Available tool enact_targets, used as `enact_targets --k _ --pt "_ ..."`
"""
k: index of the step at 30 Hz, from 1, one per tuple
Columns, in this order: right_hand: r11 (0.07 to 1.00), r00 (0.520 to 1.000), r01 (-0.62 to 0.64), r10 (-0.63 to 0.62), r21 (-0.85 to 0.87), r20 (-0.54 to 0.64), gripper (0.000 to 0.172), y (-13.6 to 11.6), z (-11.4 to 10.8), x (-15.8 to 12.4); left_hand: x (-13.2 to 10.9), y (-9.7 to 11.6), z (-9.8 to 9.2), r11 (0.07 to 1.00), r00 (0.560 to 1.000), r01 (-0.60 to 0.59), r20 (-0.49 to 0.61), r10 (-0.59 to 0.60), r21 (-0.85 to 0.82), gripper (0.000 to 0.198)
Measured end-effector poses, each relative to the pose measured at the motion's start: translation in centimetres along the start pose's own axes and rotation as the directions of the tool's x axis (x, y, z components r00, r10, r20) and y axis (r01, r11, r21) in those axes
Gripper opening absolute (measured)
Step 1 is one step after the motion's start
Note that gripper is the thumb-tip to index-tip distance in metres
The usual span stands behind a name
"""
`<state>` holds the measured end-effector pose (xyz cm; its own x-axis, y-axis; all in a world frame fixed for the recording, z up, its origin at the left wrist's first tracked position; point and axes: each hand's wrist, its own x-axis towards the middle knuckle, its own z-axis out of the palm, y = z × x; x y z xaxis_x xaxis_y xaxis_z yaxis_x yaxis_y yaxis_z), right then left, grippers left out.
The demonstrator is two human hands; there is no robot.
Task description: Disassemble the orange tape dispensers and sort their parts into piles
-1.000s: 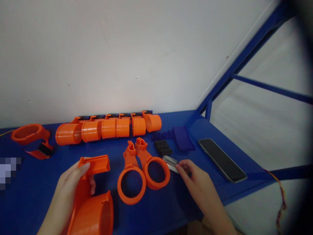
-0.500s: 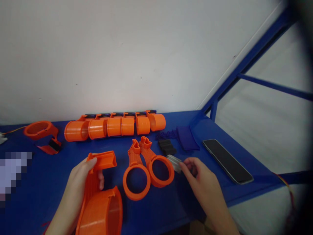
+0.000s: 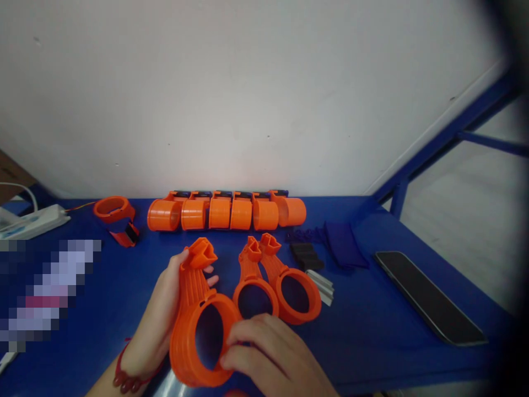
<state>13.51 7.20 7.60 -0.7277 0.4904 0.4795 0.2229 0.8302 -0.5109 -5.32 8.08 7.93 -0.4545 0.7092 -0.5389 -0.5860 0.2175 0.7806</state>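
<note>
My left hand [image 3: 163, 300] is closed round the ribbed neck of an orange tape dispenser frame [image 3: 185, 325]. Its angled head points up and its large ring faces right. The fingers of my right hand [image 3: 268, 350] are curled on the right rim of that ring; whether they also pinch something small is hidden. Just beyond my right hand lie two similar orange frames, a left one [image 3: 250, 273] and a right one [image 3: 316, 300], side by side. Silver metal strips [image 3: 322, 285] rest against the right frame's ring.
Along the wall stands a row of orange dispensers [image 3: 219, 214] with dark tops. Another dispenser [image 3: 112, 207] is at left, near a white power strip [image 3: 41, 220]. At right are black pieces [image 3: 306, 256], blue pieces [image 3: 343, 242] and a phone [image 3: 430, 298].
My right hand has left the silver strips and moved left onto the held frame's ring. My left hand has turned the frame so its ring opening faces more toward me. The view has shifted left.
</note>
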Motion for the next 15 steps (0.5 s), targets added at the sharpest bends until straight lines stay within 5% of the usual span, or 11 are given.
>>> enact_targets --k 6,15 --pt "0.988 0.997 0.064 -0.055 -0.143 0.06 0.01 1.0 1.7 0.6 0.7 -0.5 -0.2 0.999 0.999 -0.037 0.034 0.038 -0.026 0.018" --pt "0.972 0.997 0.072 -0.076 -0.222 -0.01 0.016 0.9 2.9 1.0 1.0 -0.9 -1.1 0.981 0.991 -0.129 0.06 0.121 0.144 0.052"
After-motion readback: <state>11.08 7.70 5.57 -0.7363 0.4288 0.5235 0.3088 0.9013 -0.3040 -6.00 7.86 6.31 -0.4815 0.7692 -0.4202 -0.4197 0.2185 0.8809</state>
